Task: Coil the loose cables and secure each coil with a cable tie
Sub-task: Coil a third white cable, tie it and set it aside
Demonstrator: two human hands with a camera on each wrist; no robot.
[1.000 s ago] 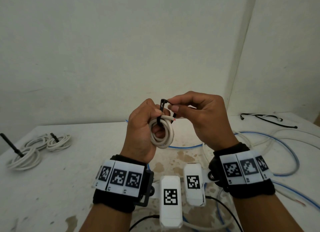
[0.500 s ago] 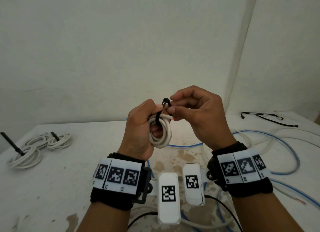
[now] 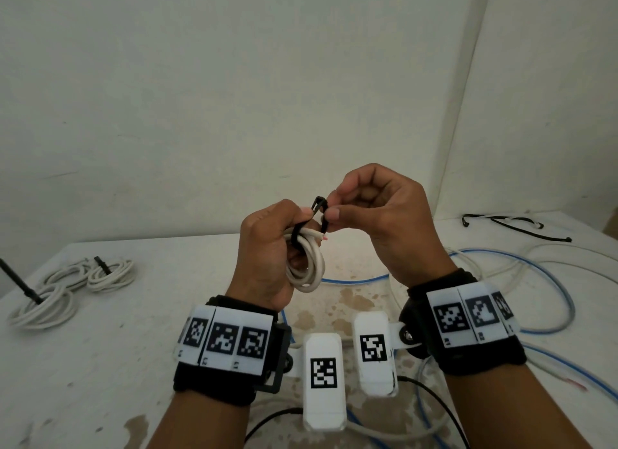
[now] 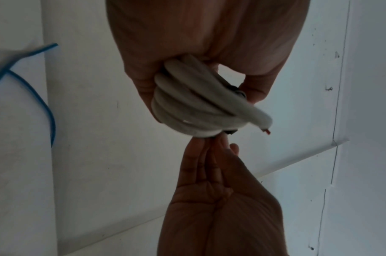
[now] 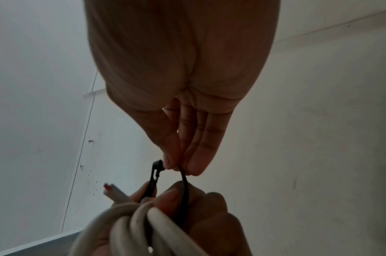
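In the head view the left hand (image 3: 267,247) is gripping a small white coil (image 3: 306,264) in the air above the table (image 3: 100,365), and the right hand (image 3: 384,221) is pinching the black cable tie (image 3: 317,214) looped around it. The tie seems not yet pulled tight. Two tied coils (image 3: 67,288) are lying far left, so some work is done. Loose blue and white cables (image 3: 535,281) are still waiting at right, with spare ties (image 3: 515,226) beyond.

In the left wrist view the fingers are curling around the coil (image 4: 194,107).

In the right wrist view the fingertips (image 5: 172,161) are pinching the tie (image 5: 183,183) near its head. Nothing is blocking the hands.
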